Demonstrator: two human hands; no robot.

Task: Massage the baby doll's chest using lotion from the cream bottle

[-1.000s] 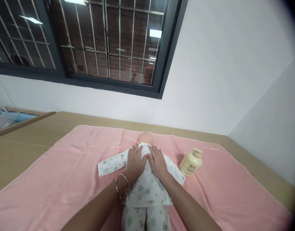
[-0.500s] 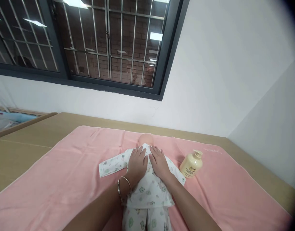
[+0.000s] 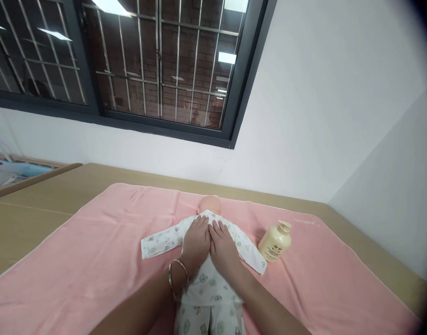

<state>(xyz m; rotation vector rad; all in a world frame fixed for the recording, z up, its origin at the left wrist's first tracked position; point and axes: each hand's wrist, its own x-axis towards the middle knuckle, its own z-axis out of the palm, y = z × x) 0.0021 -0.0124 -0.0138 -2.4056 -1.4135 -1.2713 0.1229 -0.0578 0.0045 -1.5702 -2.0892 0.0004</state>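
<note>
A baby doll (image 3: 207, 284) in white pyjamas with a small green print lies on a pink blanket (image 3: 105, 260), its bare head (image 3: 209, 204) toward the wall. Both its sleeves spread out to the sides. My left hand (image 3: 196, 239) rests flat on the doll's upper body, fingers stretched toward the head; a bangle circles that wrist. Close beside it, my right hand (image 3: 223, 246) lies flat on the same upper body, the two hands touching near the middle. A cream pump bottle (image 3: 275, 242) leans next to the doll's right-hand sleeve end.
The blanket covers a wooden tabletop (image 3: 35, 200) that meets a white wall (image 3: 304, 93). Above is a dark-framed window (image 3: 230, 116) with metal bars. At the far left, a wood-edged compartment holds light-blue and clear wrapped items (image 3: 18, 172).
My right hand has slid left across the doll's upper body until it meets my left hand. More of the doll's right-side sleeve shows now. My left hand stays nearly in place.
</note>
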